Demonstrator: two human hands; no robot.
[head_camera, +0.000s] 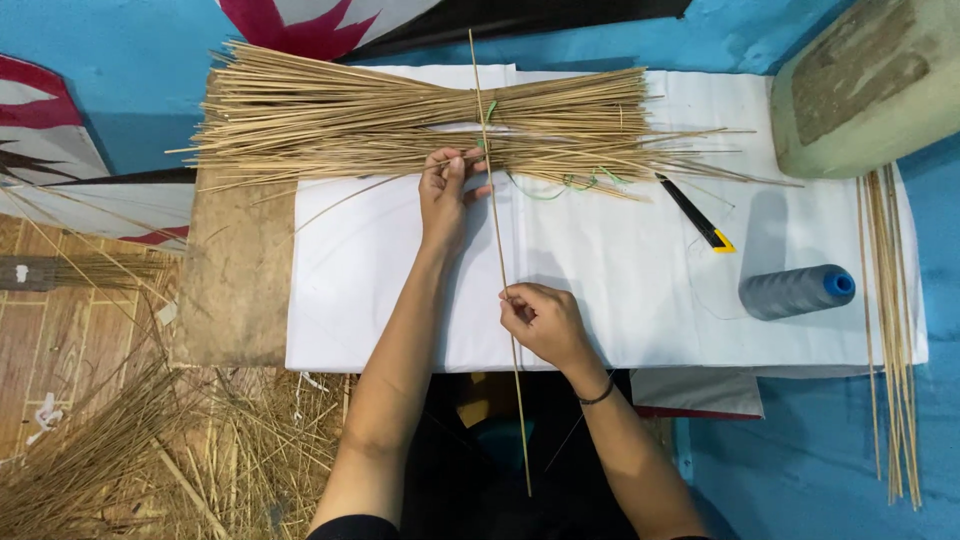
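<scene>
Head view showed you holding one long thin stick (497, 250) nearly upright across the white paper sheet (620, 290), its far end passing over the tied bundle of sticks (400, 120) at the far edge of the sheet and its near end running off the near edge toward your lap. Your right hand (540, 322) had its grip closed in a pinch on the stick partway down, seemingly to keep it steady and straight. Your left hand (447, 190) sat at the bundle's near side, fingers curled shut around a few stick ends just left of the long stick, as if sorting one out; exactly how many it held I could not tell. A green tie (560, 185) trailed loose from the bundle. Toward the sheet's right edge lay a black and yellow cutter (698, 215) and a grey thread spool (797, 291), well apart from both hands. More sticks (890, 330) lay along that right edge, and loose scraps (150, 450) littered the floor at the near left.
</scene>
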